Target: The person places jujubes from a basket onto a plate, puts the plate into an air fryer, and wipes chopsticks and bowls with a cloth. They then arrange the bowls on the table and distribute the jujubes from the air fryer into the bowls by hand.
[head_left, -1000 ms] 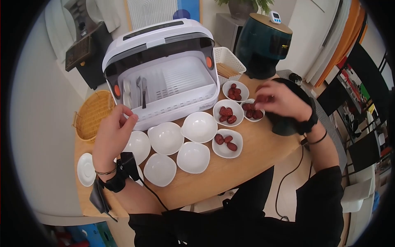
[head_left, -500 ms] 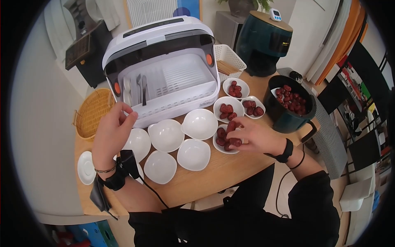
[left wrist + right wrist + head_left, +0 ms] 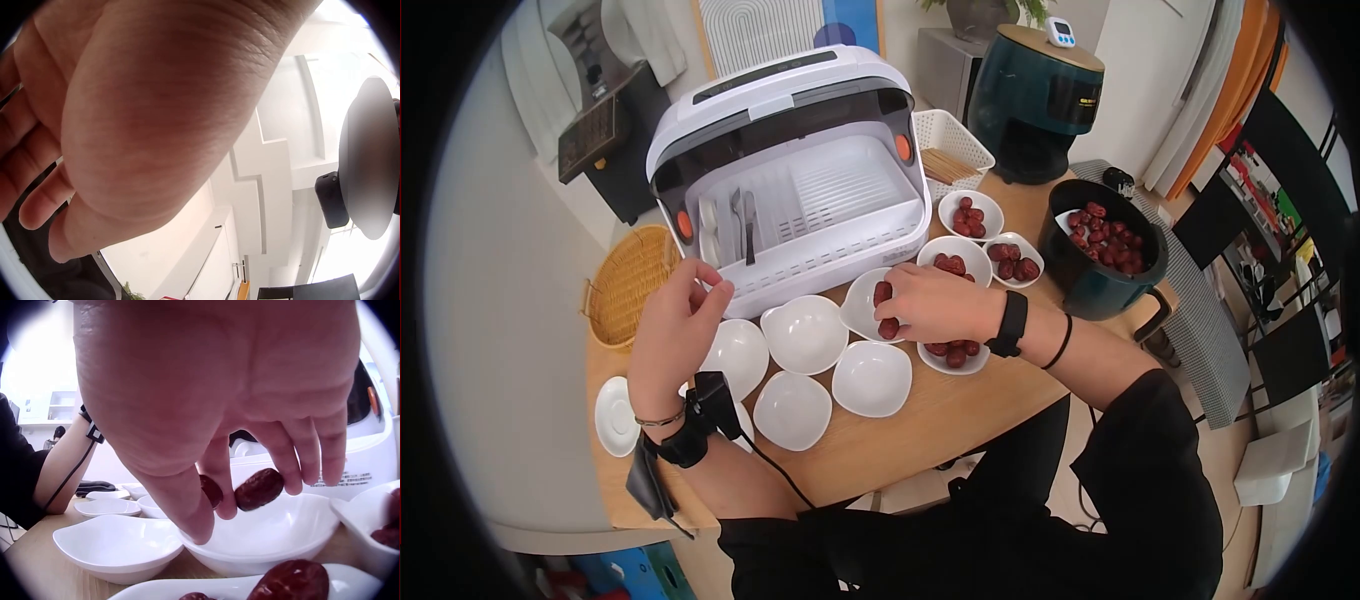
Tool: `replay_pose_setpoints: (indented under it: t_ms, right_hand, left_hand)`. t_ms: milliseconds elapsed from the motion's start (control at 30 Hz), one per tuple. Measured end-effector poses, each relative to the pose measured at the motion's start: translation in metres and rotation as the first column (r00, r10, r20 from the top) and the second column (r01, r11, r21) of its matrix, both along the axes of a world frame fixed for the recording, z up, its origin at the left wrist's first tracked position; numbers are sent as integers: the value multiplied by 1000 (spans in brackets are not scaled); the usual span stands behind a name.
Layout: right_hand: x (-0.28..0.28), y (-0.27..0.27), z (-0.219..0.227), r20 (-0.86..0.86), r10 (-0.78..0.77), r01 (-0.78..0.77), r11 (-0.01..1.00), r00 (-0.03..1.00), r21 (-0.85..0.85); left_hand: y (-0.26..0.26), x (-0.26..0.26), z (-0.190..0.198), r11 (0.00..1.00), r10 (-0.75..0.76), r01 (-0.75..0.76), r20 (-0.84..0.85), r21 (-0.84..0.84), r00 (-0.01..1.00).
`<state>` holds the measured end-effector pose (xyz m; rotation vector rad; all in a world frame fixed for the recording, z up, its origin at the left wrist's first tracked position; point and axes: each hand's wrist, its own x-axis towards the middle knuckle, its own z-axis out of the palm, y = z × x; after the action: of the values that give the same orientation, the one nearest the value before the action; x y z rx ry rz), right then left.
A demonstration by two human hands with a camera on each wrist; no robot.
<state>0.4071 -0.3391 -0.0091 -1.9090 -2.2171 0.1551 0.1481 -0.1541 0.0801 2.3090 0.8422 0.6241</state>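
Observation:
My right hand [image 3: 945, 300] pinches two red dates above a white bowl [image 3: 862, 318]. In the right wrist view one date [image 3: 211, 490] sits between thumb and index finger, and a second date [image 3: 259, 489] between the fingers, both over the bowl's hollow. Just below that hand, a white bowl of dates [image 3: 955, 366] is partly hidden by the wrist. Three more bowls with dates stand behind, one being the small bowl [image 3: 1012, 282]. My left hand [image 3: 675, 325] hovers left of the bowls, fingers loosely curled, holding nothing.
Bare white bowls [image 3: 803, 335] stand in rows at left centre. A black fryer basket [image 3: 1090, 290] of dates is at right. Behind are a white dish cabinet [image 3: 840, 245] and a green air fryer [image 3: 1040, 110]. A woven basket [image 3: 628, 290] and saucer [image 3: 616, 415] lie left.
My right hand has gone from over the fryer basket to the front bowl of dates, then left to the bowl beside it. More dates lie in the front bowl. The left hand stays put.

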Motion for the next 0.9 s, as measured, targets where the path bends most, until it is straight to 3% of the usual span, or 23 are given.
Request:
replay_pose_setpoints:
  t_ms: [67, 133, 200, 333, 367, 400, 433, 467, 500, 567, 633, 700, 833, 900]
  right_hand:
    - [3, -2, 0, 22, 2, -1, 999, 1000, -37]
    - [18, -20, 10, -92, 37, -19, 981, 995, 192]
    - [31, -41, 39, -104, -50, 64, 989, 993, 133]
    - [85, -92, 90, 25, -316, 314, 947, 948, 65]
    - [104, -109, 94, 16, -450, 448, 892, 893, 64]
    - [115, -117, 107, -26, -627, 623, 777, 779, -94]
    - [150, -132, 97, 27, -601, 601, 797, 799, -56]
    - [172, -144, 95, 89, -694, 699, 706, 714, -113]
    - [187, -156, 90, 91, -695, 701, 705, 713, -111]
    - [208, -168, 81, 284, -670, 726, 657, 686, -203]
    - [207, -163, 81, 264, -682, 731, 636, 682, -246]
    - [186, -148, 94, 263, -747, 751, 439, 610, -493]
    - [233, -147, 53, 81, -793, 674, 454, 604, -584]
    - [219, -130, 60, 106, -860, 686, 317, 499, -655]
  left_hand:
    - [2, -1, -2, 1000, 0, 0, -4, -11, 1000]
    - [1, 0, -2, 1000, -17, 17, 23, 10, 1000]
    - [1, 1, -1, 1000, -16, 16, 20, -7, 1000]
    - [0, 0, 0, 1000, -12, 12, 14, -9, 1000]
    - [1, -1, -1, 1000, -11, 11, 15, -11, 1000]
    - [2, -1, -1, 1000, -9, 10, 22, -19, 1000]
    - [2, -1, -1, 1000, -8, 9, 29, -26, 1000]
    - [1, -1, -1, 1000, -10, 11, 32, -27, 999]
    - [0, -1, 0, 1000, 1, -1, 26, -25, 1000]
    - [-1, -1, 1, 1000, 17, -16, 23, -19, 1000]
    - [-1, -1, 2, 1000, 18, -18, 5, -7, 1000]
    - [-3, 1, 2, 1000, 16, -16, 2, -3, 1000]
    - [-1, 1, 1, 1000, 15, -15, -11, -3, 1000]
    - [0, 1, 0, 1000, 17, -17, -1, -9, 1000]
